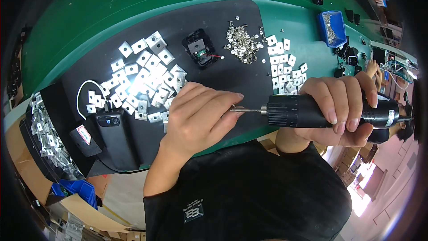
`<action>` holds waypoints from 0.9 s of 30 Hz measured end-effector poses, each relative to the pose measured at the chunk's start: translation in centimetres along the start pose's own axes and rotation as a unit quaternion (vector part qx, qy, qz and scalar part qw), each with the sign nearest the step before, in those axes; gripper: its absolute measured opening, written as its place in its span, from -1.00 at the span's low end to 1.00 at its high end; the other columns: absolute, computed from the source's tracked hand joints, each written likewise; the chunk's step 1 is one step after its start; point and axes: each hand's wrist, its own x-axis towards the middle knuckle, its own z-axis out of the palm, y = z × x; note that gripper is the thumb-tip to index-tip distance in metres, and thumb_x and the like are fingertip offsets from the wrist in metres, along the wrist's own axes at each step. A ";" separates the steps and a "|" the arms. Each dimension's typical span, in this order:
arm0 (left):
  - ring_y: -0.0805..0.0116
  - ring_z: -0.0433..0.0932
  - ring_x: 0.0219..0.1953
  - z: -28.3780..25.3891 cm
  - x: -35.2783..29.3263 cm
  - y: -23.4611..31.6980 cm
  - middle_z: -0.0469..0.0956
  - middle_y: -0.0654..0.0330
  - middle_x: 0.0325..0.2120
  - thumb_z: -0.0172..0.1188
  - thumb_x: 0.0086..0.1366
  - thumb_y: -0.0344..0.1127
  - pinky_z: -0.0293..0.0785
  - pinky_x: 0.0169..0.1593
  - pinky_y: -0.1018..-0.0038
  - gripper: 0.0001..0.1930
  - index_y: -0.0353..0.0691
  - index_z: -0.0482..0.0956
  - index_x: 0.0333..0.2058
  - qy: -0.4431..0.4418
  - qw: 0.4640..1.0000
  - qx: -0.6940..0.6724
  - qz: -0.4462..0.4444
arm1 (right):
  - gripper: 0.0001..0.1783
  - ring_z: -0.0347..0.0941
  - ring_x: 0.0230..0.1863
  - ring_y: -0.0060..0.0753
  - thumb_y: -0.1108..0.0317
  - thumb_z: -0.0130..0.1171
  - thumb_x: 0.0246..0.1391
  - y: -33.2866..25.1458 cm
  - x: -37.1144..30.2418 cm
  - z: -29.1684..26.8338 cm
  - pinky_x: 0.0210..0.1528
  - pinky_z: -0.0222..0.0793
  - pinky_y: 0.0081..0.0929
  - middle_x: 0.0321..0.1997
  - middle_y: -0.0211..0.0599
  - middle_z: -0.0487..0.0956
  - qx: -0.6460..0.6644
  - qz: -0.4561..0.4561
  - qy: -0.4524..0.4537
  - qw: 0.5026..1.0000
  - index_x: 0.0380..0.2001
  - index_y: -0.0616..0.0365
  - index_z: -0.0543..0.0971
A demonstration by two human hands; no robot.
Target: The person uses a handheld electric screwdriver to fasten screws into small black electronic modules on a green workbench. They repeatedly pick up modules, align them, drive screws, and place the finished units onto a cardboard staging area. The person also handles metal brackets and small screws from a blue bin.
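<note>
Two hands work apart from each other, with one black electric screwdriver [290,110] between them. The right hand [341,107] is wrapped around its body; the left hand [196,118] pinches one small metal piece [233,106], mostly hidden, at the tip of the single bit [253,110]. Beyond the left hand lies one open black housing [199,48]. Further right, beyond the gap between the hands, is one heap of screws [243,44], too many to count. Left of the left hand, dozens of overlapping silver plates [145,69] spread beside one power bank [117,138]. Beyond the right hand are roughly twenty smaller-looking plates [281,69] and one blue bin [342,29].
</note>
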 end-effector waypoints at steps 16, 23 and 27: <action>0.29 0.60 -0.46 0.4 -0.9 -1.1 0.64 0.00 -0.43 0.00 0.38 -0.22 0.40 -0.36 0.50 -0.66 -0.46 0.57 -0.25 -0.010 0.978 -0.199 -0.058 | -0.58 0.46 -0.59 -0.59 0.47 0.33 -0.26 1.5 1.5 -0.4 -0.36 0.50 -0.59 -0.59 -0.50 0.47 0.049 -0.038 0.039 0.997 -0.27 0.09 0.40; 0.28 0.58 -0.47 0.6 -0.8 -1.8 0.63 0.00 -0.42 -0.06 0.42 -0.18 0.40 -0.39 0.50 -0.65 -0.39 0.55 -0.25 0.001 0.973 -0.229 -0.029 | -0.56 0.46 -0.58 -0.58 0.47 0.33 -0.27 1.7 1.7 -0.9 -0.36 0.51 -0.60 -0.59 -0.47 0.47 0.056 -0.029 0.021 0.998 -0.27 0.09 0.38; 0.29 0.56 -0.47 0.4 -0.9 -1.9 0.62 0.00 -0.42 -0.06 0.43 -0.18 0.42 -0.40 0.50 -0.65 -0.39 0.55 -0.25 -0.003 0.972 -0.232 -0.050 | -0.57 0.46 -0.57 -0.58 0.48 0.32 -0.27 1.8 2.0 -0.9 -0.37 0.50 -0.61 -0.59 -0.47 0.47 0.052 -0.030 0.026 0.998 -0.27 0.09 0.38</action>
